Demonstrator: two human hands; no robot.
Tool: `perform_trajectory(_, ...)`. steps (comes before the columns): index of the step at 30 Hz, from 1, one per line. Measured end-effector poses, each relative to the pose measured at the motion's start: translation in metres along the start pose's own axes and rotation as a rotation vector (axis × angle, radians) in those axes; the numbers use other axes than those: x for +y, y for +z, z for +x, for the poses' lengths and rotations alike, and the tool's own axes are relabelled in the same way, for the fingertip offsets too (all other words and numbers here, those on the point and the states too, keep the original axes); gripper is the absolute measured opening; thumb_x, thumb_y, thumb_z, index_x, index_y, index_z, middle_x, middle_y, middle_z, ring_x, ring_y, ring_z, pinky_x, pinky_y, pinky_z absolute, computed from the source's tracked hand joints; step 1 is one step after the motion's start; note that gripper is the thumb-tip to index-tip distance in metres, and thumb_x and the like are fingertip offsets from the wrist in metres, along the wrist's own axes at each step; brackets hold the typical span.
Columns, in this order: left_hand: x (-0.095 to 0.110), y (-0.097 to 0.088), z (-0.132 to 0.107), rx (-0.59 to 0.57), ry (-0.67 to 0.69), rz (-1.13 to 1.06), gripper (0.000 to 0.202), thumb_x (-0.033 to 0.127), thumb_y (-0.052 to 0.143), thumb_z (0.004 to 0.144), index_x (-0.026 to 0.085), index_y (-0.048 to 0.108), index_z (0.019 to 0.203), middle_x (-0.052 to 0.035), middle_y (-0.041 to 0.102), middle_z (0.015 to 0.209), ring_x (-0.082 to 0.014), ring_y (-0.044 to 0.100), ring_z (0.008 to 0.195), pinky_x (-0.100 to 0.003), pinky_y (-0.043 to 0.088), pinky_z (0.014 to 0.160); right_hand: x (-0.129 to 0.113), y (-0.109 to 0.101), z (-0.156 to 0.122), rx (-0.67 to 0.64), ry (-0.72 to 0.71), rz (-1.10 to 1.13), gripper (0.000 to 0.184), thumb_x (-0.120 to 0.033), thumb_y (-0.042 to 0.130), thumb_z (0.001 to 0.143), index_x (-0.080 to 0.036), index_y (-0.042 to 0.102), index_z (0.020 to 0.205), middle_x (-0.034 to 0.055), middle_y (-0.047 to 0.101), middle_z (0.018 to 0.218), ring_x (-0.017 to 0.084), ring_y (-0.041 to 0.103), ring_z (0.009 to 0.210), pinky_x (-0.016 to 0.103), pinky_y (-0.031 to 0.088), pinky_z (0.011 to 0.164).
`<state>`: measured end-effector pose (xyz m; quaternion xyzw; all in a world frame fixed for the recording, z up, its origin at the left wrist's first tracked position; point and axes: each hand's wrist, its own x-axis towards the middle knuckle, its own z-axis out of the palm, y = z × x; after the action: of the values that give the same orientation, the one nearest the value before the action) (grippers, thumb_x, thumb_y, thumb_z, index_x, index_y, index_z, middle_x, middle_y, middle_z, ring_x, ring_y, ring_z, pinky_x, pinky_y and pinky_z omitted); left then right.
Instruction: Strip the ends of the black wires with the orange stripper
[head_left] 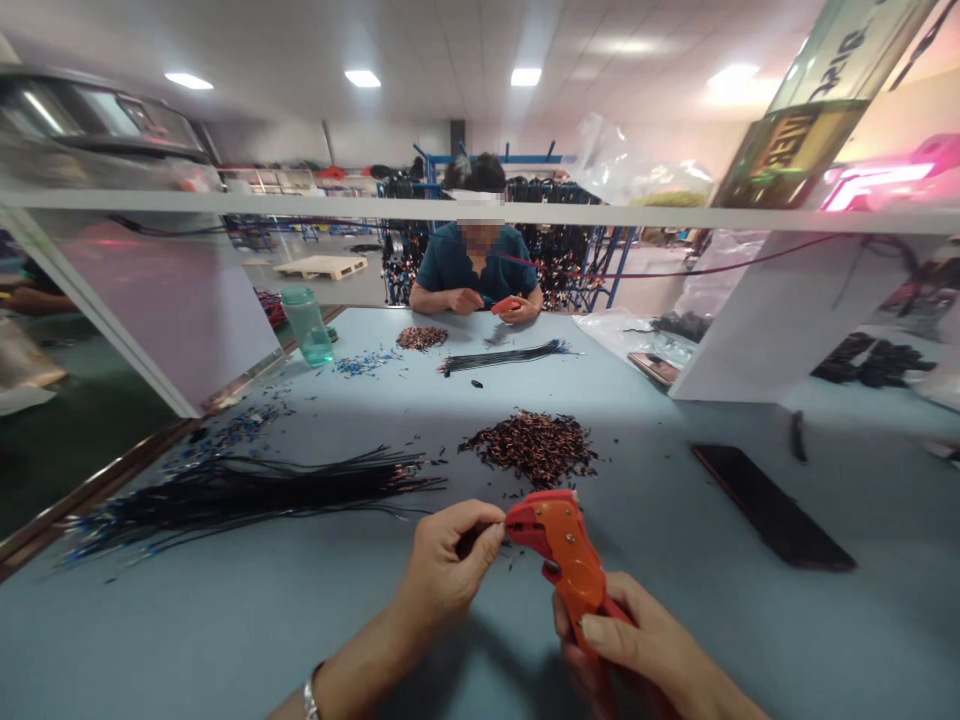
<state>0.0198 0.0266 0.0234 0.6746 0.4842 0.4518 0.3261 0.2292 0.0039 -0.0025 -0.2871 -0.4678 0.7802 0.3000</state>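
Note:
My right hand (637,640) is wrapped around the handles of a red and orange wire stripper (577,560). Its jaws point up and to the left. My left hand (450,560) pinches thumb and forefinger together right at the mouth of the jaws; what lies between the fingertips is too small to make out. To the left lies a bundle of black wires (262,490) with blue tips at the far-left ends and copper-coloured ends toward the middle. Just beyond the stripper is a pile of small black and copper-coloured pieces (532,445).
A dark phone (772,505) lies at right on the blue-grey table (750,640). Blue scraps (247,430) and a green bottle (306,325) are at left. Opposite, a person (476,260) holds a red tool beside another wire bundle (502,358). A white shelf (337,207) spans overhead.

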Motion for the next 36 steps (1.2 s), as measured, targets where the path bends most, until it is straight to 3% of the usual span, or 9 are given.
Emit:
perform_trajectory(20,0.0,0.001,-0.001,0.013,0.01,-0.032,0.023,0.029,0.054,0.085,0.014,0.069,0.076,-0.0031,0.064,0.066,-0.0139,0.053,0.061,-0.021,0.042,0.058,0.006,0.01,0.0,0.125,-0.102,-0.122,0.054,-0.065,0.066,0.07,-0.018,0.046,0.055,-0.0076,0.037,0.041,0.004,0.031,0.032,0.017,0.025,0.032)
perform_trajectory(26,0.0,0.0,0.0,0.011,-0.011,-0.029,0.022,0.029,0.055,0.084,0.014,0.069,0.076,-0.0023,0.064,0.065,-0.0136,0.054,0.061,-0.02,0.042,0.058,0.003,0.011,0.002,0.148,-0.07,-0.155,0.053,-0.066,0.066,0.069,-0.018,0.045,0.058,-0.0082,0.039,0.038,0.003,0.031,0.03,0.016,0.022,0.03)
perform_trajectory(30,-0.001,0.001,0.0,0.012,-0.04,-0.013,0.022,0.029,0.055,0.085,0.015,0.069,0.077,-0.0023,0.065,0.067,-0.0142,0.055,0.062,-0.021,0.043,0.059,0.006,0.007,0.005,0.145,-0.051,-0.094,0.052,-0.065,0.067,0.069,-0.018,0.046,0.06,-0.0081,0.041,0.04,0.004,0.034,0.03,0.016,0.027,0.031)
perform_trajectory(36,-0.003,0.004,0.0,0.065,0.015,0.065,0.02,0.027,0.055,0.085,0.016,0.069,0.077,-0.0017,0.067,0.067,-0.0132,0.057,0.061,-0.02,0.043,0.059,0.003,0.005,0.003,0.099,-0.02,0.012,0.048,-0.062,0.068,0.072,-0.018,0.048,0.069,-0.0067,0.046,0.046,0.005,0.036,0.033,0.015,0.029,0.033)
